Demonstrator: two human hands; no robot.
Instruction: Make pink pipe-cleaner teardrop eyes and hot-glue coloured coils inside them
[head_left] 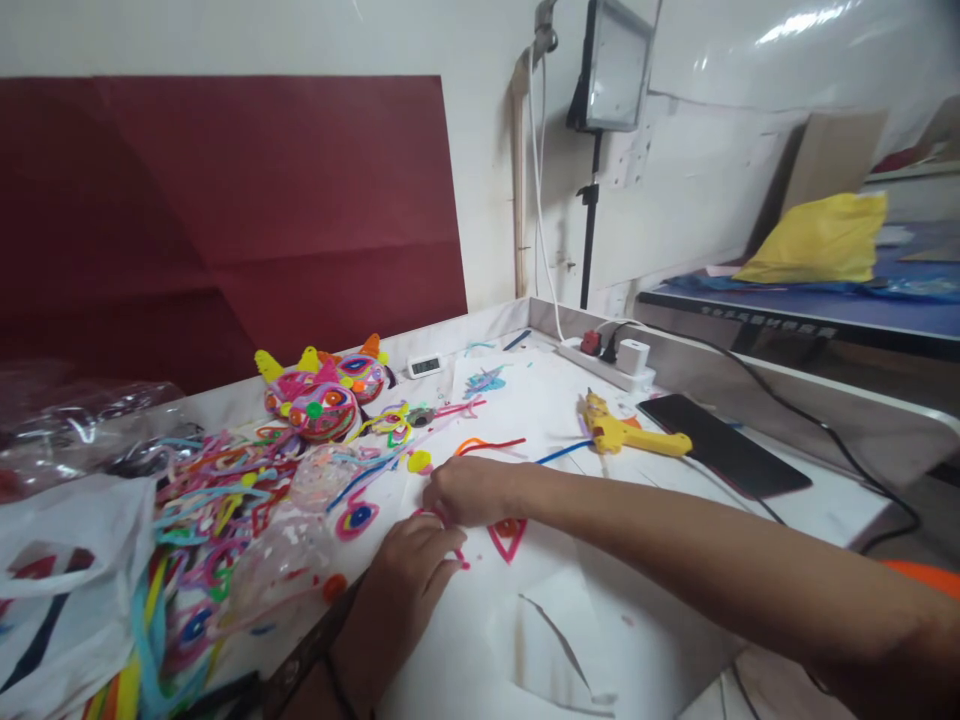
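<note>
My left hand [416, 565] is closed on a pink pipe cleaner [464, 566], whose end pokes out past the fingertips. Just above it, my right hand [469, 490] is curled, its fingertips down at the same pink strip; their exact grip is partly hidden. Beside my right wrist lies a pink pointed outline [511, 548] with an orange middle. To the left is a pink ring shape with a blue centre [357, 518]. A yellow disc [420, 461] and an orange-red pipe cleaner [491, 445] lie just beyond my hands.
A yellow glue gun [634, 435] and a black phone [724, 445] lie right, before a power strip [607, 365]. Heaped pipe cleaners [225, 490] and a white bag [75, 570] fill the left. Behind stand colourful animal heads [319, 400] and a small digital display [425, 366].
</note>
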